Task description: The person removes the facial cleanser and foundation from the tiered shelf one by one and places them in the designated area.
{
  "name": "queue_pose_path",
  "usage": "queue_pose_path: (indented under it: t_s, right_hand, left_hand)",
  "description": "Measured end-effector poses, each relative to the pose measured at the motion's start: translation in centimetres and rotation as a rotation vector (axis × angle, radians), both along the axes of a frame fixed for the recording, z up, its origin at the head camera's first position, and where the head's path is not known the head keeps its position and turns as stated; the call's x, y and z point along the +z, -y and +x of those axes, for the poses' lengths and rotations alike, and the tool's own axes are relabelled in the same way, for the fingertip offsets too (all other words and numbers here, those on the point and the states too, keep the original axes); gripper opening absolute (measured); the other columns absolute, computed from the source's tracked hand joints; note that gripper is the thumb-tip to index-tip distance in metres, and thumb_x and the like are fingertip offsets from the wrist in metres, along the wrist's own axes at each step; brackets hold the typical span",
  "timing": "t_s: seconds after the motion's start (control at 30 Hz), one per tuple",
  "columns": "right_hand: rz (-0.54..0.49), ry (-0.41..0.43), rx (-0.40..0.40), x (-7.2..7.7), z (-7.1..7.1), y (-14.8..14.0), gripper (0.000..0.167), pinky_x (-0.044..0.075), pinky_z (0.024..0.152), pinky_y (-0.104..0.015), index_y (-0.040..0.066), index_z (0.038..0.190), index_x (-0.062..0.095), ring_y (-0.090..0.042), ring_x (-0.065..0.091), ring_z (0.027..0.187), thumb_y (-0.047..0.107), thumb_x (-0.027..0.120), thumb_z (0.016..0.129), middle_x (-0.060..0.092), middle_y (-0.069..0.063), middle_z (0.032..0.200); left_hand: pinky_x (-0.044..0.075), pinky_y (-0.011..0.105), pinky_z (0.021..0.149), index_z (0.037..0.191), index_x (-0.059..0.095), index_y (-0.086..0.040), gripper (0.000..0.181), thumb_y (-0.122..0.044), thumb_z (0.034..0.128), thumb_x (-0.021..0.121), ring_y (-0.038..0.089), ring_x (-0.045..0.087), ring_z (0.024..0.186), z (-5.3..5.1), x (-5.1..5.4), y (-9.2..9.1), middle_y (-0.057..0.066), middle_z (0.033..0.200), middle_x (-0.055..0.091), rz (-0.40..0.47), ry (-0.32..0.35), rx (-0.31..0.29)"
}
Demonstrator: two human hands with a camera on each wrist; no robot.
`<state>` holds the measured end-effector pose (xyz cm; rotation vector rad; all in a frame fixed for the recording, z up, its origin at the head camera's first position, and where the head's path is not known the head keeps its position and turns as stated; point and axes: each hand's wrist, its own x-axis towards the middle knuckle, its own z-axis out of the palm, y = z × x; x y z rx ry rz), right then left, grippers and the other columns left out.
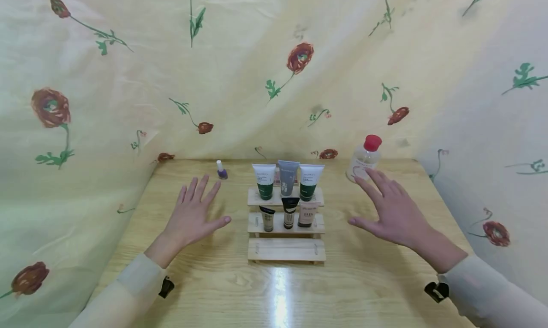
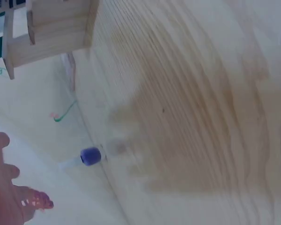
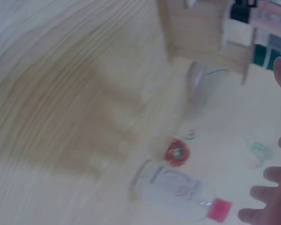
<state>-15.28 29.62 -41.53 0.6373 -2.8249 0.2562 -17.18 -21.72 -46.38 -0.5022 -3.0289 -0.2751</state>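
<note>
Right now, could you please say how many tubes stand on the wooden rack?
6: on the top tier, left white-green tube, grey tube and right white-green tube; on the middle tier, small left tube, black tube and pink tube. Others may be hidden.

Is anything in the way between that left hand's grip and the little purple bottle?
Nothing visible is. In the head view, the purple bottle stands just beyond the left hand's grip, with only tabletop showing between them. The wooden stand is off to the right, outside that path.
</note>
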Motion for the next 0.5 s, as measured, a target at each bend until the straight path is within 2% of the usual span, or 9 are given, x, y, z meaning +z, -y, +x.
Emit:
queue_pose_path:
  t_s: [0.1,0.17,0.23,0.37,0.5]
  right_hand:
    - [-0.089,-0.040,0.047,1.0,0.2,0.9,0.096,0.049,0.104,-0.066,0.016,0.154,0.046,-0.041,0.048,0.136,0.060,0.084,0.077,0.043,-0.015,0.156]
    - [-0.161,-0.021,0.071,1.6,0.6,1.6,0.092,0.055,0.095,-0.064,0.014,0.150,0.051,-0.039,0.054,0.131,0.056,0.086,0.077,0.049,-0.013,0.150]
    - [-0.234,0.037,0.089,1.9,0.9,2.4,0.085,0.057,0.091,-0.063,0.013,0.146,0.053,-0.037,0.056,0.128,0.052,0.087,0.079,0.053,-0.011,0.147]
    - [-0.390,0.171,0.132,1.8,1.2,4.0,0.073,0.059,0.092,-0.055,0.012,0.141,0.057,-0.030,0.059,0.125,0.042,0.088,0.082,0.060,-0.007,0.141]
    - [-0.517,0.257,0.156,1.1,1.0,5.5,0.065,0.063,0.087,-0.043,0.013,0.140,0.059,-0.023,0.065,0.117,0.031,0.087,0.085,0.065,-0.006,0.134]
  left_hand:
    - [0.034,0.069,0.118,0.166,0.019,-0.023,0.099,-0.079,0.0905,0.052,0.048,0.034,0.147,0.7,0.0,-0.5,0.018,0.169,0.020,0.127,0.026,0.010]
    - [0.047,0.067,0.108,0.164,0.026,-0.021,0.096,-0.076,0.0911,0.056,0.046,0.049,0.136,1.2,-0.1,-1.0,0.018,0.164,0.033,0.256,0.095,0.035]
    - [0.057,0.060,0.095,0.160,0.035,-0.019,0.089,-0.072,0.0917,0.059,0.040,0.059,0.125,1.8,-0.4,-1.6,0.016,0.155,0.046,0.397,0.185,0.065]
    - [0.062,0.039,0.078,0.150,0.051,-0.013,0.073,-0.058,0.0945,0.067,0.024,0.066,0.106,2.7,-1.4,-3.1,0.010,0.131,0.063,0.664,0.384,0.115]
    - [0.062,0.035,0.069,0.144,0.054,-0.004,0.060,-0.037,0.0968,0.072,0.023,0.068,0.091,3.4,-2.4,-4.6,0.010,0.116,0.067,0.863,0.552,0.136]
